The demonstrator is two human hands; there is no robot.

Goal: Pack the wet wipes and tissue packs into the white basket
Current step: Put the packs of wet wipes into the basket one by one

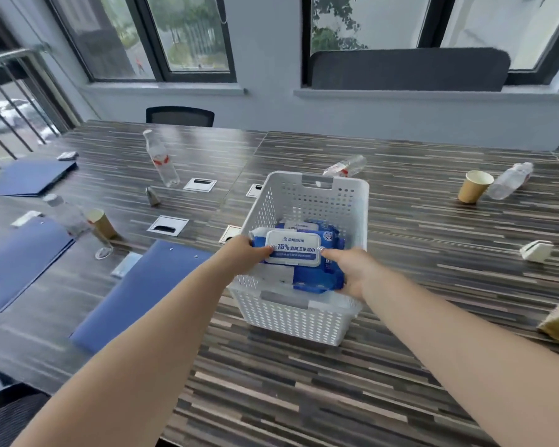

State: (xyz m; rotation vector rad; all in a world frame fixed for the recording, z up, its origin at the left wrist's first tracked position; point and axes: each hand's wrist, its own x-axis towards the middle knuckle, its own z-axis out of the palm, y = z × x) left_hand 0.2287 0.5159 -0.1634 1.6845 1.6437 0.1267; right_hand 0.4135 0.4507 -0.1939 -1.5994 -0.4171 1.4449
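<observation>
Wet wipes pack [292,253] is sitting over the white basket [307,312] near rim, above other blue packs [317,229] inside. Left hand [244,254] and right hand [349,272] are pinching its ends. Advice: keep it level while lowering, releasing both ends together.

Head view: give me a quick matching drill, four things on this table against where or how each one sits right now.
Things:
1. wet wipes pack
2. white basket
3. paper cup
4. blue folder

States:
A. upright, far right, beside a lying bottle
B. flat on the table, left of the basket
C. held by both hands over the basket's near rim
D. already holds blue packs

Pairs: 1-C, 2-D, 3-A, 4-B
</observation>
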